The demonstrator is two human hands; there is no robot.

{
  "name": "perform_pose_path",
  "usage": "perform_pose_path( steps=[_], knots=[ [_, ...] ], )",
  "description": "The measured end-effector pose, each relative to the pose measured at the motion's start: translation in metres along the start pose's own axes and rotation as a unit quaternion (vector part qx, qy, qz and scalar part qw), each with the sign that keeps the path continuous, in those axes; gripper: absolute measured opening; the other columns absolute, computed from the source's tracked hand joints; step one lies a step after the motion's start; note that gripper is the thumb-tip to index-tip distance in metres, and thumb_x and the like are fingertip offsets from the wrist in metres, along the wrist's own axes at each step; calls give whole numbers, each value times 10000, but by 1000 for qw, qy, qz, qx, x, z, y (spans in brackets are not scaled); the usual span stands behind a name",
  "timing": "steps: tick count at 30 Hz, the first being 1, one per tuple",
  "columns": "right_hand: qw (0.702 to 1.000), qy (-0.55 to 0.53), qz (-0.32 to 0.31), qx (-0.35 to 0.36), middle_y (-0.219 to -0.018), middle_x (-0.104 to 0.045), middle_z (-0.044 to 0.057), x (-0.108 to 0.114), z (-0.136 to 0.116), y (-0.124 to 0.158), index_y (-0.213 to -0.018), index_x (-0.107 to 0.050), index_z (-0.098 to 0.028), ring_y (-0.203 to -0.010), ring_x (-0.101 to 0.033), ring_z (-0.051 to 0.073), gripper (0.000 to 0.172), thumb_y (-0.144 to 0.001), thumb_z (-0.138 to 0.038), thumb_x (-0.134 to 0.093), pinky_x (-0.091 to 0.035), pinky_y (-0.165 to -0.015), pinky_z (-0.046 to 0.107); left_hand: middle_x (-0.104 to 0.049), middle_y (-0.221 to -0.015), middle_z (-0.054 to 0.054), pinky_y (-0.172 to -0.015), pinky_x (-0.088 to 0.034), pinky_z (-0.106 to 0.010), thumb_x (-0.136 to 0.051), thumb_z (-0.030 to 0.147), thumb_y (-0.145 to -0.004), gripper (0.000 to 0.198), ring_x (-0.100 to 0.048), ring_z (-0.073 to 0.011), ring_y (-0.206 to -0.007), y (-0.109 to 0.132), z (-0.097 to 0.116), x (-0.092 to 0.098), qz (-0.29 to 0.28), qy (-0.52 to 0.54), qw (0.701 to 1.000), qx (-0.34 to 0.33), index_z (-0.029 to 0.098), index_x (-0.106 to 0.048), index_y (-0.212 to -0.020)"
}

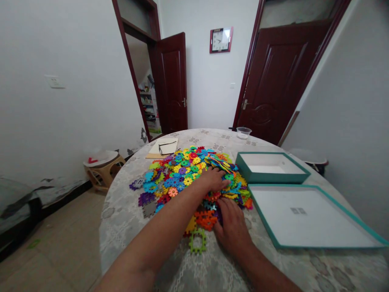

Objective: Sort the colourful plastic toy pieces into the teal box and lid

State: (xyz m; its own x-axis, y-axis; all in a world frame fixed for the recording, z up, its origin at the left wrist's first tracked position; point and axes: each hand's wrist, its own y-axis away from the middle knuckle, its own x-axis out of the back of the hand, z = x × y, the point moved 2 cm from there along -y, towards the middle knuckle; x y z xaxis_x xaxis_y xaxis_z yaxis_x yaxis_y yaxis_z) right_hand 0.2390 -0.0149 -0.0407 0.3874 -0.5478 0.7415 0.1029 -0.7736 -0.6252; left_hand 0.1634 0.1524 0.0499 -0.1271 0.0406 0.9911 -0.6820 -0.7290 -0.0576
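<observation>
1. Head view, far left: a stool (105,176) is standing on the floor beside the round table (121,227).
2. Glasses (167,143) are resting on pale paper (155,148) near the table's far edge.
3. The heap of plastic pieces (185,166) is covering the middle of the table, colours and shapes mixing. Progress, as judged: pieces are lying loose and unsorted; no finished group is showing, so most handling is apparently remaining. One green square piece (197,242) is lying at the near edge.
4. Left hand (214,179) is reaching over the heap, palm down, thumb and fingers loosely apart, touching pieces from above.
5. Right hand (233,219) is resting against the heap's near right edge, thumb standing off from the fingers; whether it is pinching a piece, I cannot tell.
6. A clear bowl (243,133) is sitting at the far edge.
7. A teal box (276,178) is standing open right of the heap; a shallow lid (316,227) is lying inside-up, nearer.
</observation>
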Motion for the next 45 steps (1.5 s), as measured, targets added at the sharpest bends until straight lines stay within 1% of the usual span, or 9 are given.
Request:
perform_pose_path(
  steps=[6,10,14,18,22,25,30,38,45],
  knots=[
    [1000,-10,-8,-9,-1403,-579,176,3,-1,-1,-1408,-520,-157,-1313,-508,344,555,-855,-180,-561,-415,-1125,583,-663,-1326,-157,-1078,-471,-502,-535,540,-963,474,-593,-348,-1258,-28,-20,4,29,-13,999,-12,203,-700,-1253],
    [1000,-14,-21,-8,-1396,-593,176,6,-1,-3,-1396,-541,-139,-1317,-507,333,509,-888,-170,-551,-411,-1133,570,-650,-1348,-130,-1095,-479,-423,-590,398,-957,402,-601,-293,-1261,-15,-34,16,71,-10,997,-10,195,-663,-1296],
    [999,-25,-33,-15,-1408,-602,175,8,3,-5,-1400,-556,-137,-1318,-515,325,482,-920,-181,-548,-417,-1131,562,-645,-1349,-115,-1120,-462,-399,-501,382,-1023,376,-589,-259,-1279,36,-38,28,100,4,995,-1,196,-622,-1327],
    [998,-32,-47,-12,-1439,-589,181,7,7,-6,-1417,-555,-122,-1342,-508,318,463,-964,-218,-542,-413,-1147,548,-605,-1426,-107,-1178,-415,-413,-495,516,-1026,458,-540,-256,-1354,121,-31,27,123,45,991,-22,231,-591,-1372],
    [998,-46,-45,-11,-1421,-606,184,9,8,-12,-1424,-558,-125,-1332,-526,300,429,-1022,-251,-478,-432,-1142,521,-490,-1567,-122,-1231,-345,-505,-688,731,-817,841,-417,-329,-1471,196,-16,3,84,46,995,-9,280,-491,-1499],
    [998,-55,-26,-28,-1348,-652,179,11,8,-21,-1414,-574,-141,-1269,-574,295,419,-1040,-299,-471,-472,-1099,506,-392,-1643,-123,-1244,-284,-594,-786,780,-658,1098,-300,-388,-1535,219,-5,-19,63,24,998,9,306,-399,-1570],
    [997,-66,-3,-40,-1325,-662,183,13,8,-27,-1391,-587,-134,-1230,-596,291,412,-1039,-318,-478,-490,-1078,500,-420,-1622,-143,-1264,-186,-609,-718,768,-756,979,-299,-392,-1530,202,-6,-34,91,4,995,34,285,-424,-1555],
    [997,-72,-10,-16,-1327,-653,177,26,12,-17,-1362,-595,-135,-1259,-566,303,416,-970,-272,-566,-453,-1121,522,-582,-1426,-124,-1162,-341,-486,-680,665,-866,712,-494,-332,-1336,154,-12,-22,129,-14,991,27,274,-522,-1441],
    [997,-61,-32,-32,-1375,-619,169,29,17,-16,-1413,-545,-146,-1283,-548,320,484,-932,-202,-564,-457,-1111,538,-639,-1317,-109,-1050,-422,-440,-680,536,-920,543,-551,-312,-1236,119,-11,-20,165,3,984,60,247,-554,-1362]
  ],
)
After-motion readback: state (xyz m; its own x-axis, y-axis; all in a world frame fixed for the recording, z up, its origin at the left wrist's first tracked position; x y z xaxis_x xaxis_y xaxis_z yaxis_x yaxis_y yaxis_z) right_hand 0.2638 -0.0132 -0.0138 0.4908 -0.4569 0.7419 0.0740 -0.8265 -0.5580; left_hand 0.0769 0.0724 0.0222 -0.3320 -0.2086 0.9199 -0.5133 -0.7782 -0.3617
